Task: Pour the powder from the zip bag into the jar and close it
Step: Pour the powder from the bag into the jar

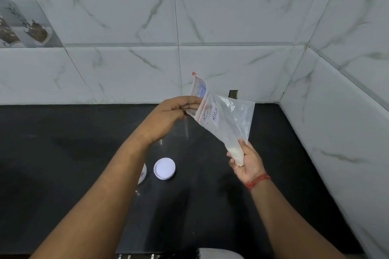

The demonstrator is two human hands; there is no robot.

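A clear zip bag [227, 120] with a red zip strip and a handwritten label hangs in the air above the black counter. White powder has gathered in its lower corner. My left hand [168, 115] pinches the bag's top edge near the zip. My right hand [246, 164] grips the lower corner with the powder. The jar [142, 174] stands on the counter, mostly hidden behind my left forearm; only a white sliver with red lettering shows. Its white round lid [164, 168] lies flat on the counter just right of the jar.
The black counter [63, 164] runs back to a marble-tiled wall and meets a second tiled wall on the right. A pale rounded object [219, 254] shows at the bottom edge, near the counter's front.
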